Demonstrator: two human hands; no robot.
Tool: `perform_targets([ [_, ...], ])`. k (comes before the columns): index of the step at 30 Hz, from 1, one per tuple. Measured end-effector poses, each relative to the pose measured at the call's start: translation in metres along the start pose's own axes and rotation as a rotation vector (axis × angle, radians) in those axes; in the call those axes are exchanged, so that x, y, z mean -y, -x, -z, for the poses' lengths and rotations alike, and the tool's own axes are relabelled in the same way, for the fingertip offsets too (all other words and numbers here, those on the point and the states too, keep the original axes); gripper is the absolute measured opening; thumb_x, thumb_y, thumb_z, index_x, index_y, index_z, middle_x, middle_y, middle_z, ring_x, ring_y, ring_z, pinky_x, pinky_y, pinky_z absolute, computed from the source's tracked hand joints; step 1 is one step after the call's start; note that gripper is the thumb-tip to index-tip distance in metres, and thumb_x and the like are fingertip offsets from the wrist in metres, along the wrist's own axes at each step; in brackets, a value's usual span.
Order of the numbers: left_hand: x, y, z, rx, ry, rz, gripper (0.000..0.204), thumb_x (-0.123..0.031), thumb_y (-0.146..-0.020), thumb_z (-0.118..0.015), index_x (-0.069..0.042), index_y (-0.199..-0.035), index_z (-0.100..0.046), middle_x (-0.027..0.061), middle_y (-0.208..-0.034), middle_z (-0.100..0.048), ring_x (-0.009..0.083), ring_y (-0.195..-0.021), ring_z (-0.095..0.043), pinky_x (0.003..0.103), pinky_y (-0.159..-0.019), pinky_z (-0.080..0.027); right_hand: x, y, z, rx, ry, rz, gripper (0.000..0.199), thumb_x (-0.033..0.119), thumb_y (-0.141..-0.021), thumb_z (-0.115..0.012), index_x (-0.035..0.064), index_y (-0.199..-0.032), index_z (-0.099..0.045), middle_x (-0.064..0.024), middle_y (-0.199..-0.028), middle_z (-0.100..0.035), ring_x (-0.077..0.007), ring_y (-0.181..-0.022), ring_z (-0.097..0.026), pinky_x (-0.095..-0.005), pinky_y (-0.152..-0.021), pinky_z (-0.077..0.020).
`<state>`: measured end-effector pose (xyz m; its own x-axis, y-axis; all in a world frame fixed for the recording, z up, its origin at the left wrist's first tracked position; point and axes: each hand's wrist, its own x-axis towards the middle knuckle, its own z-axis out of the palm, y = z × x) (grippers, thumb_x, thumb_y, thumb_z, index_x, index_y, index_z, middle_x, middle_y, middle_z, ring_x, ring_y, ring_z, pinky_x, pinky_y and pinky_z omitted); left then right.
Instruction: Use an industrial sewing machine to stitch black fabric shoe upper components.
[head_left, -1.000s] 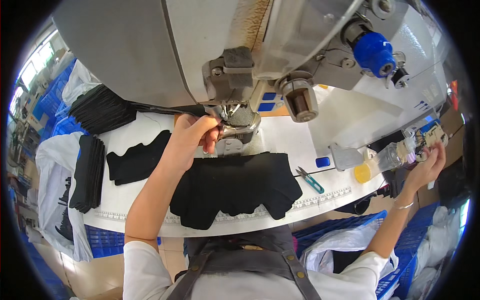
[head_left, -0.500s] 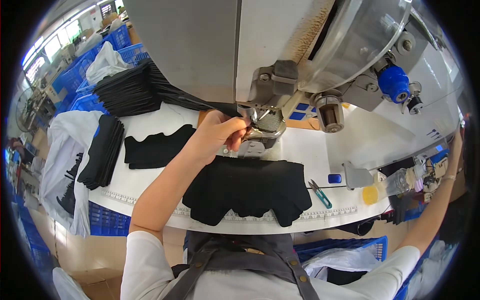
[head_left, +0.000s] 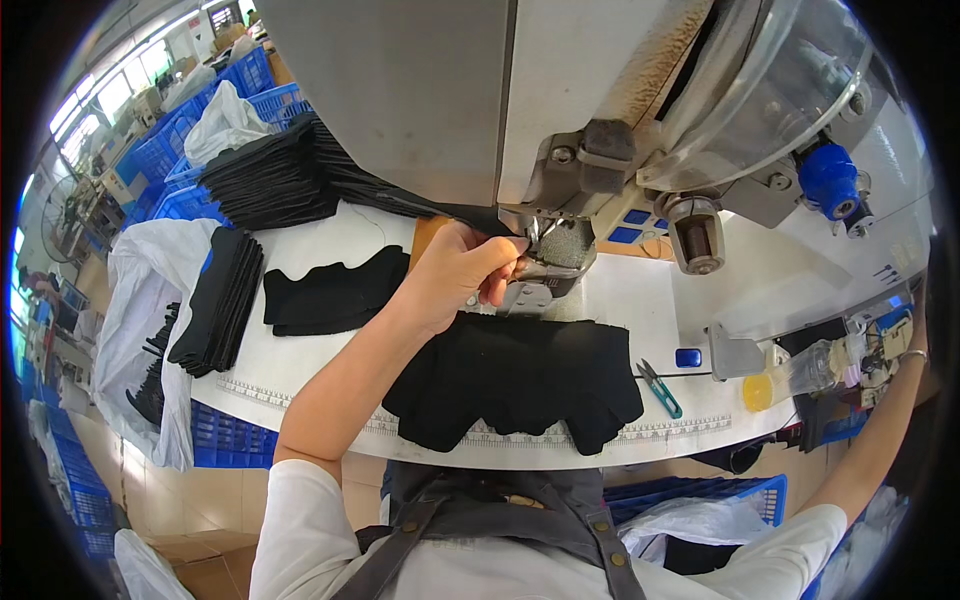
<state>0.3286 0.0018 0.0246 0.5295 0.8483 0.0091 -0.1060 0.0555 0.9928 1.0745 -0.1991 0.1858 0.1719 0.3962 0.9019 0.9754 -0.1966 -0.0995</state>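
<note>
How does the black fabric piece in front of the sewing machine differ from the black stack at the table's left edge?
The fabric piece lies spread flat, a single wide layer, just below the left hand. The stack is many narrow pieces piled together, away from either hand. Both are black and rest on the white table.

A workshop seen from above. A white surface [head_left: 330,350] with a printed ruler along its curved front edge. Blue plastic crates [head_left: 180,140] line the left side, more sit beneath. Bright windows [head_left: 95,100] glow at far upper left. Tan floor [head_left: 130,470] below.
</note>
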Motion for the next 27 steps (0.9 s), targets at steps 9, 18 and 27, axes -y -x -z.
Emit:
perform_targets([
  [9,0.001,0.000,0.000,-0.010,0.014,0.009,0.027,-0.016,-0.079,-0.049,-0.005,-0.054,-0.048,0.0018,-0.052,-0.048,0.0101,-0.043,-0.048,0.022,-0.044,-0.033,0.006,0.021,-0.013,-0.091,0.055,0.117,0.044,0.030,-0.093,-0.037,0.0022,-0.127,-0.039,-0.0081,-0.120,-0.049,-0.0181,-0.107,-0.048,-0.0286,-0.091,-0.0353],
  [18,0.001,-0.001,0.000,-0.012,-0.014,0.002,0.027,-0.016,-0.079,-0.050,-0.005,-0.054,-0.048,0.0016,-0.050,-0.047,0.0096,-0.043,-0.047,0.021,-0.043,-0.032,0.012,0.024,-0.008,-0.128,0.119,0.213,0.046,0.032,-0.093,-0.037,0.0017,-0.126,-0.040,-0.0083,-0.119,-0.050,-0.0182,-0.105,-0.049,-0.0278,-0.091,-0.0358],
  [27,0.001,0.000,-0.001,-0.002,-0.021,-0.023,0.028,-0.016,-0.078,-0.050,-0.006,-0.052,-0.047,0.0015,-0.049,-0.046,0.0101,-0.041,-0.046,0.022,-0.042,-0.031,0.054,0.056,-0.020,-0.147,-0.815,-0.547,0.051,0.039,-0.091,-0.041,-0.0021,-0.122,-0.043,-0.0100,-0.117,-0.051,-0.0165,-0.103,-0.050,-0.0264,-0.088,-0.0380],
])
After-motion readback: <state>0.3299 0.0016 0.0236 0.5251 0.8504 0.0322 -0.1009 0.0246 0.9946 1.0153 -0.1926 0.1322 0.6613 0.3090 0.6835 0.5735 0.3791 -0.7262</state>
